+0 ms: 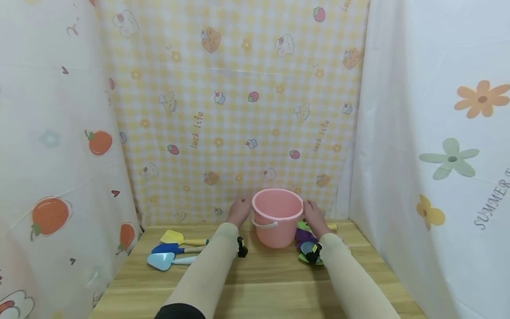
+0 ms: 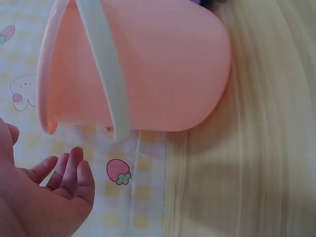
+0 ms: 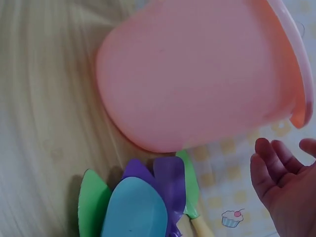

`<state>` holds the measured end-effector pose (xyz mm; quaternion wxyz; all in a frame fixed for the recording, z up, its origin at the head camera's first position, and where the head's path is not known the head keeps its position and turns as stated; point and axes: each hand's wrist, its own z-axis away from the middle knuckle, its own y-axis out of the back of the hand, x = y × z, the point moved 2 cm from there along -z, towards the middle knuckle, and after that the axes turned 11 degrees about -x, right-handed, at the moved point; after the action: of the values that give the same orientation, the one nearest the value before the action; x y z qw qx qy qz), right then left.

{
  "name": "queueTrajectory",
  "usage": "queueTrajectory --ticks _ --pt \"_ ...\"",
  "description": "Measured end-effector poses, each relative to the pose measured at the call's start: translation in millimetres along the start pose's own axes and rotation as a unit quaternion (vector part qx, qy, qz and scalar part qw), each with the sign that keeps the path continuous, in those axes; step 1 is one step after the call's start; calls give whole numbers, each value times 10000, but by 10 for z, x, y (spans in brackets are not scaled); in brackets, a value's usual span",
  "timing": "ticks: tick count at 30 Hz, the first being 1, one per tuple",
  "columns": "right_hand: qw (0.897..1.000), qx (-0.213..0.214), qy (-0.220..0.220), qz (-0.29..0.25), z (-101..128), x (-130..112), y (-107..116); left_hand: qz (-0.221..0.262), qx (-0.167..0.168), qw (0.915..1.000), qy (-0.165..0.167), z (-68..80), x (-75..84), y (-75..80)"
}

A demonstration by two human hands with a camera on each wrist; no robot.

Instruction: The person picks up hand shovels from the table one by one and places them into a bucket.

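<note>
Both hands open, left hand (image 1: 239, 211) and right hand (image 1: 314, 215) flanking the pink bucket (image 1: 277, 217) upright at the table (image 1: 271, 283) back edge, not yet touching; best to close palms evenly on opposite walls, clear of the bail.

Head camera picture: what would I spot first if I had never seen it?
The pink bucket, standing upright at the back of the wooden table with a hand on either side: left hand, right hand. Next, the toy shovels: yellow and blue ones to the left, green and purple ones piled to the right.
</note>
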<state>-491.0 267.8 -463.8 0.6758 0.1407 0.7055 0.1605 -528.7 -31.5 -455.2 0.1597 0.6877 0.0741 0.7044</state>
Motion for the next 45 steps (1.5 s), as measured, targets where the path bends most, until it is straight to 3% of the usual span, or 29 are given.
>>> queueTrajectory --ticks 6,13,19,29,38,45 --pt "9991 -91 -6 -409 -133 22 29 307 -25 9995 17 -119 92 -39" --pt "9948 94 -133 -1006 -228 -39 9 448 -120 9989 83 -188 119 -121" --pt "9919 289 -483 -1141 -270 -68 -39 522 -180 9985 52 -205 117 -153" --pt "9886 299 -560 -1368 -281 -51 -43 995 -161 9948 170 -294 56 -168" --pt "9850 178 -274 -1697 -214 -144 -91 1125 -169 9933 196 -175 98 -30" --pt "9822 161 -237 -1858 -97 -252 -194 821 -224 9963 95 -56 95 109"
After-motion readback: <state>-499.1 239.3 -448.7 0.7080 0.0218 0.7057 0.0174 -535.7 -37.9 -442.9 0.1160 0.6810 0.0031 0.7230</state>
